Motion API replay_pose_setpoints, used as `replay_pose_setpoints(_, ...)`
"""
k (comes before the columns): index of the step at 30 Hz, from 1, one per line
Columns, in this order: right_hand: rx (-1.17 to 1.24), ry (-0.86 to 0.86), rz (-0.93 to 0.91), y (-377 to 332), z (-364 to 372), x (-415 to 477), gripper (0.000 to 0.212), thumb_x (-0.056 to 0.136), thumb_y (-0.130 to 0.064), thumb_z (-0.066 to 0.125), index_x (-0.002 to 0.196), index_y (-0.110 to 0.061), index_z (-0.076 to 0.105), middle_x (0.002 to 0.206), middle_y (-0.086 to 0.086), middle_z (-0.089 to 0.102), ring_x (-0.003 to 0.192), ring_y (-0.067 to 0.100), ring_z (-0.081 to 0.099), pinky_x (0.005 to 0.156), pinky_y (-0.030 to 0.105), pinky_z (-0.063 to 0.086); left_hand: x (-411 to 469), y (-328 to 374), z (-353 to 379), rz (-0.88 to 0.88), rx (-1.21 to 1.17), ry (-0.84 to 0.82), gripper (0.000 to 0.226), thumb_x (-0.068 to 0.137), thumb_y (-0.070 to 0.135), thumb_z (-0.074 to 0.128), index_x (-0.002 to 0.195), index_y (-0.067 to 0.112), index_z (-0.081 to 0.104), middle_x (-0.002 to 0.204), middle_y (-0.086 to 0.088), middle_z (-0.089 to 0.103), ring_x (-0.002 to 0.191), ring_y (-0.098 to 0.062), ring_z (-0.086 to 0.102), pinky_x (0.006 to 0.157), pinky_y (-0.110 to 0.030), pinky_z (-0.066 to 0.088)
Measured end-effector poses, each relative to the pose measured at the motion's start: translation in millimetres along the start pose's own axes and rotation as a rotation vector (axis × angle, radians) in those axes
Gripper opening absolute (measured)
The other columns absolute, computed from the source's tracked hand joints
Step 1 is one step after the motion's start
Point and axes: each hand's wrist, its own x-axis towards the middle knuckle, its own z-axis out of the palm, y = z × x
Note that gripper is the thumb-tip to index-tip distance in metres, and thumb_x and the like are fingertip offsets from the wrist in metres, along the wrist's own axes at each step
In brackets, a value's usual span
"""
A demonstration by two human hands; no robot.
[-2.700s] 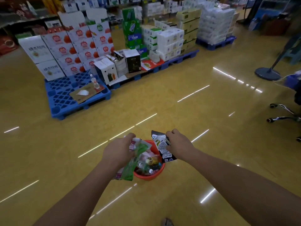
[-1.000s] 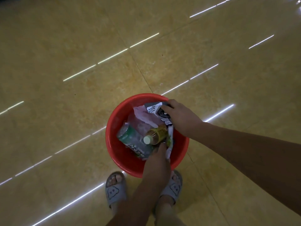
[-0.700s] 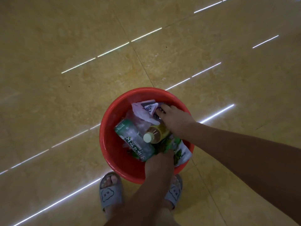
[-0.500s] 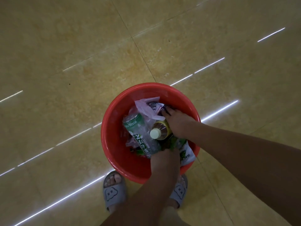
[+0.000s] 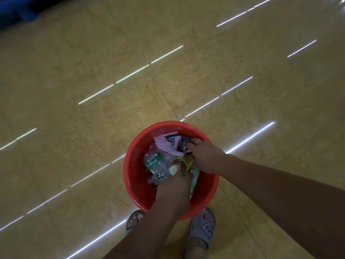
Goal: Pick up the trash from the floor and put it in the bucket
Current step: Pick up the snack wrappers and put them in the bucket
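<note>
A: Where is the trash [image 5: 164,156] found relative to the hands?

B: It is packed inside the red bucket [image 5: 134,176]. The right hand [image 5: 205,157] is laid palm-down on the black wrapper [image 5: 182,144]; the left hand [image 5: 174,189] is pressed on the green wrapper [image 5: 195,176]. Whether either is clenched cannot be told.

A: Surface, room?

B: Glossy yellow floor tiles [image 5: 93,62] streaked with light; a blue pallet [image 5: 16,10] is seen at the far corner.

A: Counts?

B: One bucket, two bottles [image 5: 180,163], one pink bag [image 5: 164,144], two grey sandals [image 5: 202,230].
</note>
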Motion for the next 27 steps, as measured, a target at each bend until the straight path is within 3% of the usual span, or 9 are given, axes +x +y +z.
replay_pose_setpoints(5,0.05,0.042,-0.014,-5,-26,-23,0.056,0.085,-0.01,0.056,0.139,-0.015,0.042,0.138,0.013,0.04,0.122,0.034,0.048,0.096,0.04,0.048,1,5,-36,-0.02,-0.028,0.11,0.043,0.085,0.021,0.06,0.124,0.015,0.042,0.121,-0.008,0.05,0.103,-0.031,0.058,0.067,-0.035,0.04)
replay_pose_setpoints(12,0.091,0.127,0.008,-10,-71,-66,0.051,0.086,-0.01,0.056,0.135,-0.018,0.046,0.135,0.01,0.043,0.115,0.032,0.048,0.09,0.043,0.05,-16,14,-88,-0.038,-0.109,0.227,0.048,0.084,0.037,0.065,0.125,0.023,0.046,0.12,-0.002,0.053,0.106,-0.026,0.057,0.08,-0.045,0.052)
replay_pose_setpoints(18,0.153,0.207,0.06,-17,-121,-121,0.051,0.083,-0.016,0.057,0.133,-0.021,0.048,0.12,0.008,0.047,0.111,0.03,0.05,0.082,0.039,0.049,-52,34,-156,-0.035,-0.118,0.318,0.049,0.079,0.036,0.067,0.124,0.028,0.049,0.119,0.002,0.053,0.107,-0.02,0.056,0.081,-0.036,0.05)
replay_pose_setpoints(27,0.158,0.328,0.099,-22,-221,-237,0.051,0.088,-0.016,0.059,0.137,-0.018,0.045,0.137,0.008,0.042,0.125,0.03,0.044,0.09,0.047,0.052,-131,111,-270,-0.005,0.023,0.412,0.061,0.083,0.045,0.067,0.136,0.03,0.041,0.131,0.003,0.048,0.106,-0.018,0.058,0.078,-0.032,0.05)
